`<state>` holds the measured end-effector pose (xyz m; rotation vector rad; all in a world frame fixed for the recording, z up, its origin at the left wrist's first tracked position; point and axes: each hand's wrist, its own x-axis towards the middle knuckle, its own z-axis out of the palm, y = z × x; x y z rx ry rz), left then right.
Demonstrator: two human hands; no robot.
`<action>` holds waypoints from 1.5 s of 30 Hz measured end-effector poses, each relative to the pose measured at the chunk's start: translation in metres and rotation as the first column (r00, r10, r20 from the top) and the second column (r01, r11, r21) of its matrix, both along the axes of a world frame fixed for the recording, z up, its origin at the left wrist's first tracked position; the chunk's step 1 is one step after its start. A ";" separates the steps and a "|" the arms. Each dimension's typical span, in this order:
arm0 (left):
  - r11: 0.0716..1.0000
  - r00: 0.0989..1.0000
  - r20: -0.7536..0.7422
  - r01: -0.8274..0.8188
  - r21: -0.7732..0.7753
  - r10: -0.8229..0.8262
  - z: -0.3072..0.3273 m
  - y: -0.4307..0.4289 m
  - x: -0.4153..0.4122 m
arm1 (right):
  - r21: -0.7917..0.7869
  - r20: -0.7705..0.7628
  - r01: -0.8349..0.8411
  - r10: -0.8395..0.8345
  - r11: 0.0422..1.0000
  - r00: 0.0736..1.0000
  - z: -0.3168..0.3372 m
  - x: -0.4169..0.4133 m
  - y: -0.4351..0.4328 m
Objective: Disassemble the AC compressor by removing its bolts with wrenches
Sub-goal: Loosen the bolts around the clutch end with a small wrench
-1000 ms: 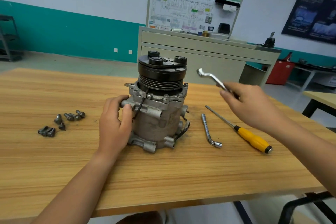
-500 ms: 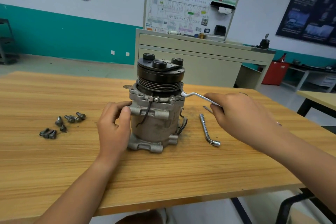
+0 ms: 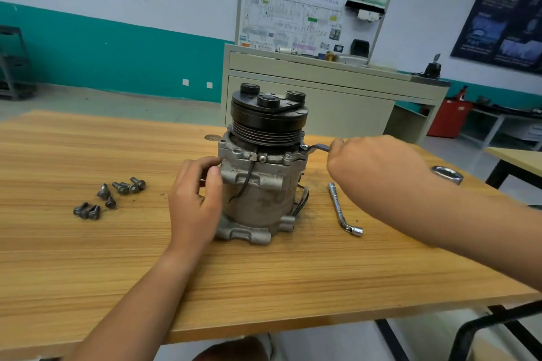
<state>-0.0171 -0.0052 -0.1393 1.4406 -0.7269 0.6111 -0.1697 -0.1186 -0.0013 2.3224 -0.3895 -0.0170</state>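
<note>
Right hand point(image 3: 372, 167): it has come down from mid-air to the right side of the compressor point(image 3: 258, 184). It grips the handle of the wrench point(image 3: 315, 148), with the back of the hand toward the camera.
Left hand point(image 3: 196, 202): the fingers are curled round the left side of the housing and the thumb is on its front. Hold firm here, since the body will probably try to twist with the pull.
Spare wrench point(image 3: 340, 208): it lies flat on the desk point(image 3: 264, 287), just right of the compressor's base and under the right forearm. Keep the swing above it.
Compressor: it stands upright near the middle of the desk, nearer the far edge, with the pulley point(image 3: 268, 123) on top.
Wrench head: it is at the upper flange, right under the pulley rim. Whether it is fully seated on a bolt cannot be told. Press it home before turning, and keep the handle level so it does not slip off.
Loose bolts point(image 3: 117, 193): they lie in a cluster toward the left edge, well apart from the compressor. The next bolt out could go there too.
</note>
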 end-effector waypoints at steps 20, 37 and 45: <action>0.992 0.998 0.059 0.025 0.123 -0.033 -0.011 -0.012 0.003 | 0.158 0.566 -0.326 0.186 0.932 0.804 -0.009 0.058 -0.089; 0.998 0.999 0.020 0.030 0.056 -0.031 -0.010 -0.010 0.003 | 0.003 -0.002 -0.033 0.033 0.999 0.999 0.005 0.000 0.005; 0.998 0.999 0.035 0.032 0.052 -0.034 -0.011 -0.008 0.004 | -0.099 -0.152 -0.188 0.172 0.977 0.973 0.010 0.000 -0.024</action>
